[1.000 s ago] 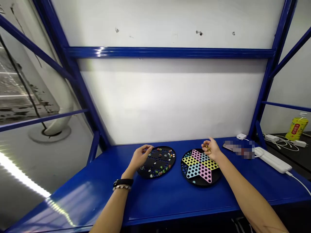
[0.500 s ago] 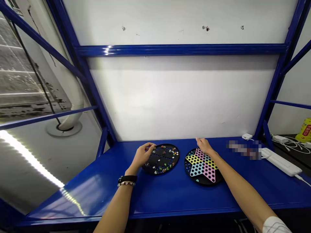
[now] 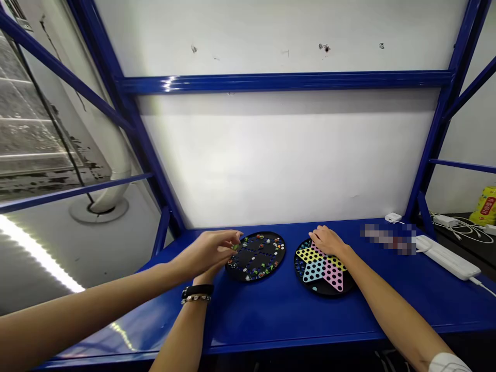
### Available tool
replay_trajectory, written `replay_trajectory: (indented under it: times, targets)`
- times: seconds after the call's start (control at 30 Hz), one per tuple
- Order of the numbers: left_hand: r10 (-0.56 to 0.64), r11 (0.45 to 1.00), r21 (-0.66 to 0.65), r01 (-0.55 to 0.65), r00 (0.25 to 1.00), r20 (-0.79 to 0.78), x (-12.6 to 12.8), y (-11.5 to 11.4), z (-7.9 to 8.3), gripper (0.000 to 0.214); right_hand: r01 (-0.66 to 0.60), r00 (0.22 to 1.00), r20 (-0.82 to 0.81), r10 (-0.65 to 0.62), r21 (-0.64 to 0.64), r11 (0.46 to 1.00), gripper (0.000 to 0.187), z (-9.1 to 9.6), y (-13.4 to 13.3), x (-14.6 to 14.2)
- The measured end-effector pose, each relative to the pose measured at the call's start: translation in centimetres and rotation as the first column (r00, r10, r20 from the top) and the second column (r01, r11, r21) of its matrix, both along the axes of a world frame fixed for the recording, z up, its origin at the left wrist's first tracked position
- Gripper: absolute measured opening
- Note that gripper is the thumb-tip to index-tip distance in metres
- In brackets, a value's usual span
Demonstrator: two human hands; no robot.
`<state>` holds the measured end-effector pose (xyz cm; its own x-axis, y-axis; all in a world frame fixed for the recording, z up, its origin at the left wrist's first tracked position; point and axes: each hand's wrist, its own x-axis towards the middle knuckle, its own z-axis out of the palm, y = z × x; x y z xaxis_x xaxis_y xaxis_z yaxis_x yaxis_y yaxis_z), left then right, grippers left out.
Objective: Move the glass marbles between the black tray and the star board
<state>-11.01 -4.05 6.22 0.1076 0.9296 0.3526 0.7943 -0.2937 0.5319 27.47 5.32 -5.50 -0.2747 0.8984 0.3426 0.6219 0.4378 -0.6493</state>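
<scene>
My right hand [image 3: 328,241] lies palm down on the far edge of a round black board with a pastel star [image 3: 321,266]. Its fingers are curled together, and what they hold, if anything, is hidden. My left hand [image 3: 206,275], with a black band and a bead bracelet at the wrist, reaches toward the left rim of a round black tray [image 3: 237,274] with several coloured marbles. Its fingers are hidden behind another person's hand [image 3: 211,249], which comes in from the left and pinches a small greenish marble [image 3: 234,247] at the tray's rim.
Both boards sit on a blue metal shelf [image 3: 271,315] with blue posts and a crossbar above. At the right lie a white power strip [image 3: 445,257], a small white charger [image 3: 392,217], cables and a yellow bottle [image 3: 484,204].
Another person's arm has come in from the left and reached the marble tray, covering my left hand. My right hand has settled lower on the star board's far edge.
</scene>
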Motion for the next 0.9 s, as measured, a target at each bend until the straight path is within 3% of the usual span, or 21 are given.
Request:
replay_trajectory:
  times: [0.1, 0.13, 0.2, 0.27, 0.37, 0.53, 0.63, 0.9]
  targets:
    - [-0.225, 0.971, -0.128, 0.202, 0.952, -0.209, 1.6, 1.1, -1.2, 0.017, 0.009, 1.000, -0.005, -0.009, -0.030, 1.000, 0.044, 0.1, -0.3, 0.2]
    - [-0.221, 0.973, -0.113, 0.200, 0.951, -0.216, 1.9, 1.8, -2.2, 0.019, 0.006, 1.000, -0.011, -0.006, -0.036, 0.999, 0.043, 0.2, -0.4, 0.2]
    - [-0.120, 0.991, -0.081, 0.109, 0.981, -0.153, 2.0, 3.4, -4.6, 0.028, -0.001, 0.999, -0.033, 0.000, -0.040, 0.999, 0.042, 0.3, -0.7, 0.1]
    - [0.095, 0.992, -0.080, -0.098, 0.995, -0.039, 1.8, 5.1, -6.9, 0.042, -0.003, 0.998, -0.065, 0.000, -0.045, 0.999, 0.041, 0.5, -0.9, 0.0]
    - [0.088, 0.986, -0.135, -0.101, 0.991, -0.100, 2.0, 7.6, -8.7, 0.044, 0.017, 0.998, -0.066, -0.020, -0.052, 0.998, 0.042, 0.9, -1.3, 0.0]
    - [-0.002, 0.980, -0.188, -0.062, 0.947, -0.322, 4.0, 11.0, -7.9, 0.034, 0.042, 0.999, -0.031, -0.043, -0.039, 0.998, 0.041, 1.5, -1.7, 0.3]
    - [-0.001, 0.975, -0.207, -0.079, 0.932, -0.362, 4.9, 11.4, -7.5, 0.024, 0.038, 0.999, -0.028, -0.039, -0.037, 0.999, 0.042, 1.7, -1.8, 0.4]
    - [-0.053, 0.982, -0.189, -0.016, 0.933, -0.356, 2.4, 7.1, -8.8, 0.030, 0.025, 0.995, -0.096, -0.029, -0.039, 0.999, 0.045, 1.7, -1.9, 0.3]
